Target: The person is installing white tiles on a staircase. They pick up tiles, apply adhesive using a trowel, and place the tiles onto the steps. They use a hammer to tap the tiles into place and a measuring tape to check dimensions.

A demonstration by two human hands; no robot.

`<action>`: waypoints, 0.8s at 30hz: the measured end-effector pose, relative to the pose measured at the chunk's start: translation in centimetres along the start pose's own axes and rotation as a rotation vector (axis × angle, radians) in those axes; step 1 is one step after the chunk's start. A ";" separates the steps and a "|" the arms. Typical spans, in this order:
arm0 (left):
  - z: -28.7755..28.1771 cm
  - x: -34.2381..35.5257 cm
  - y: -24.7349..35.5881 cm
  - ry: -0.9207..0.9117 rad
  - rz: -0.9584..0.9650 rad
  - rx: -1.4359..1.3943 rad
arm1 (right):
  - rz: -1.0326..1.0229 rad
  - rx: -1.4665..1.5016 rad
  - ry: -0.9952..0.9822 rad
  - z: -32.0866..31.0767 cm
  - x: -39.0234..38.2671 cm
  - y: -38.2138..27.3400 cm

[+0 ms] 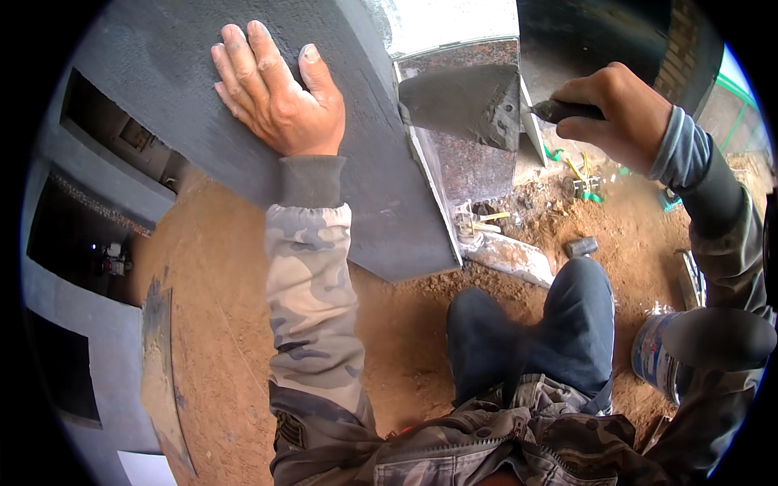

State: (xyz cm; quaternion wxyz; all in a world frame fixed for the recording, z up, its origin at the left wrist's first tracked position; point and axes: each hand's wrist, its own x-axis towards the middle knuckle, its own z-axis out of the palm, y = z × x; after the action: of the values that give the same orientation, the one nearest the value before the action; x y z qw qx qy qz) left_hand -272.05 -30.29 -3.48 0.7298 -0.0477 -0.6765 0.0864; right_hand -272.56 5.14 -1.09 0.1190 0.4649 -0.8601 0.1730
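At eleven o'clock the wall [374, 198] is touched by the flattened left hand [279, 101], and, well apart from it, the trowel [460, 101] at one o'clock is gripped by its handle [574, 112] in the right hand [620, 111] at two.

No words or numbers can be read; markings on the round blue-and-white bucket [653, 356] at four o'clock are illegible.

A dark block [581, 247] lies on brown dirt [219, 332] — green scraps [592, 197] nearby.
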 end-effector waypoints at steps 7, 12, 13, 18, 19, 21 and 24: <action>-1.5 0.4 1.1 -0.034 -0.045 0.044 | 0.201 0.423 -0.012 2.9 -7.1 1.4; -1.0 0.8 -0.5 0.050 -0.029 0.029 | 0.545 0.925 -0.036 14.6 -14.7 -3.4; -2.1 1.6 -1.2 0.021 -0.012 0.053 | 0.628 1.061 -0.081 17.6 -15.0 -5.5; -0.4 -1.0 -0.7 0.058 -0.038 -0.058 | 0.651 1.180 -0.274 25.8 -18.6 -7.2; -0.8 -1.0 -1.0 0.062 -0.030 -0.068 | 0.562 1.133 -0.312 26.2 -18.7 -7.1; -0.7 -1.3 -1.3 0.084 -0.037 -0.057 | 0.586 0.947 -0.264 26.8 -18.6 -7.0; -0.2 -0.9 -1.0 0.125 -0.040 -0.092 | 0.519 0.549 -0.195 27.9 -18.4 -7.1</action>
State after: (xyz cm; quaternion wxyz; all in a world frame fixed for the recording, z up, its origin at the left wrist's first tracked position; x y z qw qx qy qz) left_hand -271.89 -31.41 -4.21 0.7691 -0.0728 -0.6339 0.0372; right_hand -257.92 4.08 -31.96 -0.1399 0.2608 -0.8781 0.3759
